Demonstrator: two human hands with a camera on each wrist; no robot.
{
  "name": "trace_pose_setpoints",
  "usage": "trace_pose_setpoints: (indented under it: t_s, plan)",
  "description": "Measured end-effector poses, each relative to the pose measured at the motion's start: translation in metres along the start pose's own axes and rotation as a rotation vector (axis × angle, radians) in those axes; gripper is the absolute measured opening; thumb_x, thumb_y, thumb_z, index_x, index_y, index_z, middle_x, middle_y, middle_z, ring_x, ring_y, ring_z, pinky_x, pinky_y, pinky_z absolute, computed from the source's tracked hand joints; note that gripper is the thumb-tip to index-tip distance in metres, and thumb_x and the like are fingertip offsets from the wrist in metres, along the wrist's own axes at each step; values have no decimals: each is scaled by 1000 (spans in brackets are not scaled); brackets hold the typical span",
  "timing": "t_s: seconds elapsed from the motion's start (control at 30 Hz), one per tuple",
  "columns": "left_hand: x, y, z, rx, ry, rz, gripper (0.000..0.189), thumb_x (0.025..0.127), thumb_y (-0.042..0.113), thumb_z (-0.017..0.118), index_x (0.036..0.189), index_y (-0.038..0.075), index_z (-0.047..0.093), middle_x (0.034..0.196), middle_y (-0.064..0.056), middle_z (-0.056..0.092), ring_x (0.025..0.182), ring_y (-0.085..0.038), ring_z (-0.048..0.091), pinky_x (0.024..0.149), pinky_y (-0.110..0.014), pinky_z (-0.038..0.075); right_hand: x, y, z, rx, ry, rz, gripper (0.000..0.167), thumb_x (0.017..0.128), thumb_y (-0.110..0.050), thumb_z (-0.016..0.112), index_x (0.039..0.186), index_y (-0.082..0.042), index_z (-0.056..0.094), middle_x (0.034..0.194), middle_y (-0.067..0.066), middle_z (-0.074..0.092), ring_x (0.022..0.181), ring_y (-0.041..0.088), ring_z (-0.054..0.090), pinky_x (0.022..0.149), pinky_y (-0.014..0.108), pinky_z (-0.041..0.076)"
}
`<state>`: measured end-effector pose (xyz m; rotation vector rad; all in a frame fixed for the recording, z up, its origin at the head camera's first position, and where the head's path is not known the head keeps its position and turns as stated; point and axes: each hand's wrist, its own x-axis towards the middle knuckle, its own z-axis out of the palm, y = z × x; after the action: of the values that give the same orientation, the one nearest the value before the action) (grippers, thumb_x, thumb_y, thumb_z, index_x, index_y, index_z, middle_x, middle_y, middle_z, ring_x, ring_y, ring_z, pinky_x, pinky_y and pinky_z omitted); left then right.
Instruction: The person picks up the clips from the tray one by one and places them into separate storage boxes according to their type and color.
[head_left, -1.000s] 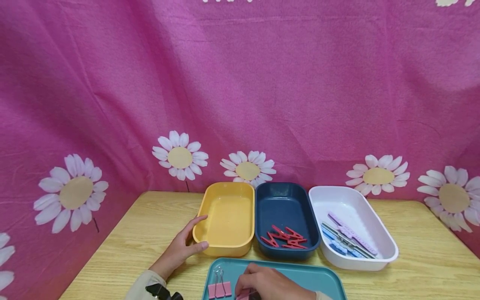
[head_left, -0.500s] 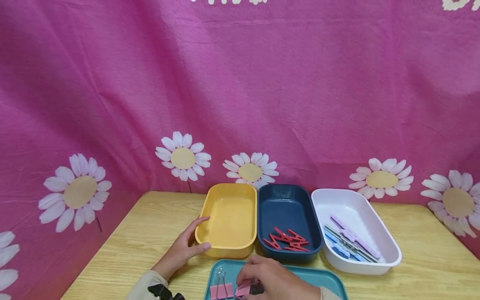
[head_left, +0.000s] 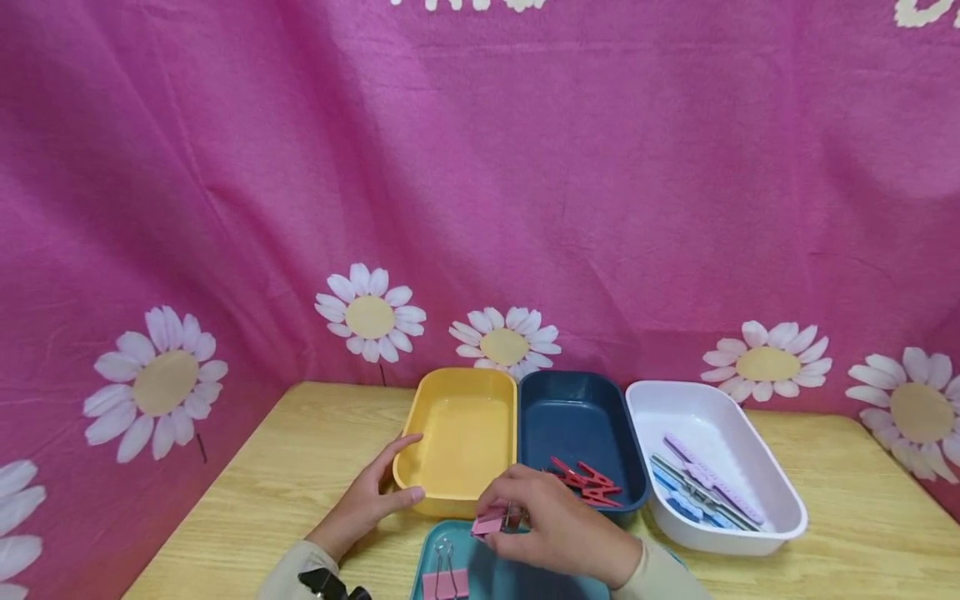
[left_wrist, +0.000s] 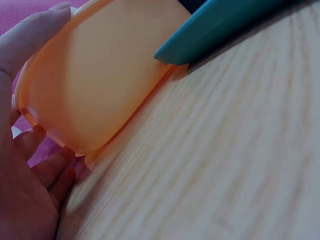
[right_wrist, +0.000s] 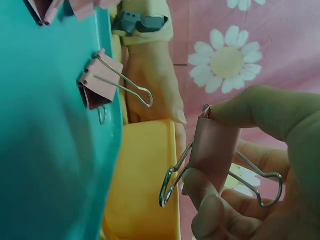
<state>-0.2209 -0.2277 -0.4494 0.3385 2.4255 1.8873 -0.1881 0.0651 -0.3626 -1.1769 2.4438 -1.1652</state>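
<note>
My left hand point(head_left: 367, 498) holds the near left corner of the yellow bin point(head_left: 465, 408), with thumb and a finger over its rim. In the left wrist view, other fingers point(left_wrist: 55, 167) lie by the bin's outer wall. My right hand point(head_left: 562, 529) pinches a pink binder clip point(right_wrist: 215, 147) between thumb and fingers, above the teal tray's far edge, in front of the bins. The clip's two wire handles stick out to either side. Another pink binder clip point(head_left: 446, 585) sits on the teal tray point(head_left: 431, 546); the right wrist view shows more pink clips point(right_wrist: 82, 7) there.
A navy bin point(head_left: 573, 417) with red clothespins point(head_left: 596, 487) stands right of the yellow one. Further right is a white bin point(head_left: 660, 400) holding long purple, blue and grey clips point(head_left: 701, 475). A pink flowered cloth point(head_left: 480, 167) hangs behind the wooden table point(head_left: 232, 508).
My right hand has lifted the pink binder clip off the teal tray and moved up toward the bins. My left hand has stayed on the yellow bin's corner. The head view has shifted slightly.
</note>
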Motion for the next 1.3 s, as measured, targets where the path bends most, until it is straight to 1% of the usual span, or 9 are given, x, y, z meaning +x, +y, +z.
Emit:
trace_pose_setpoints:
  t_s: [0.13, 0.27, 0.43, 0.53, 0.67, 0.87, 1.07, 1.23, 1.3]
  plan:
    - [0, 0, 0, -4, -1, -3, 68, 84, 23, 75, 143, 34, 42, 158, -3, 22, 143, -23, 23, 115, -45, 16, 5, 2, -3, -23, 52, -59, 21, 82, -25, 75, 102, -25, 69, 96, -9, 60, 82, 9, 56, 68, 24, 54]
    - [1, 1, -2, 29, 13, -14, 68, 83, 28, 76, 142, 37, 42, 159, -4, 20, 144, -25, 21, 115, -47, 16, 12, 4, -7, -54, 115, -96, 21, 81, -21, 75, 101, -25, 69, 96, -9, 60, 83, 10, 56, 69, 25, 53]
    - [2, 2, -6, 31, 20, -10, 68, 83, 27, 76, 141, 36, 43, 159, -4, 20, 144, -25, 20, 116, -47, 14, 20, 4, -12, -46, 161, -83, 22, 81, -24, 77, 101, -26, 69, 99, -11, 61, 88, 12, 56, 72, 28, 53]
    - [2, 3, -5, 35, 3, -1, 67, 84, 25, 75, 143, 33, 43, 159, -5, 21, 144, -26, 20, 115, -48, 16, 23, 4, -16, -45, 185, -81, 22, 81, -25, 77, 101, -26, 69, 97, -11, 62, 86, 13, 57, 70, 28, 53]
    - [2, 3, -4, 47, 6, -1, 68, 83, 27, 76, 143, 33, 43, 158, -5, 22, 144, -26, 20, 115, -48, 16, 28, 5, -19, -44, 207, -78, 20, 83, -26, 76, 101, -26, 69, 96, -11, 62, 82, 14, 56, 65, 26, 52]
    - [1, -2, -4, 7, 3, 0, 68, 83, 24, 76, 142, 36, 43, 158, -1, 24, 144, -23, 19, 116, -46, 14, 36, 7, -22, -43, 235, -87, 20, 82, -25, 77, 100, -26, 69, 95, -12, 62, 84, 12, 57, 66, 28, 53]
    - [0, -3, -2, -13, -7, 12, 67, 84, 22, 75, 143, 33, 43, 158, -3, 23, 144, -23, 19, 115, -45, 13, 44, 3, -25, -44, 260, -111, 20, 82, -26, 77, 101, -25, 70, 94, -14, 65, 85, 11, 57, 65, 28, 53]
    - [1, 0, -1, -1, 3, 5, 69, 84, 22, 75, 145, 29, 42, 158, -4, 22, 145, -24, 15, 116, -48, 10, 48, 1, -28, -30, 269, -83, 22, 82, -24, 78, 102, -27, 70, 93, -16, 64, 83, 12, 57, 62, 28, 53]
    - [1, 0, -1, 4, 9, -6, 69, 84, 22, 75, 144, 30, 42, 158, -3, 22, 146, -24, 14, 116, -48, 10, 49, 1, -28, -33, 277, -71, 22, 81, -24, 78, 102, -27, 70, 93, -16, 63, 82, 12, 57, 62, 27, 53]
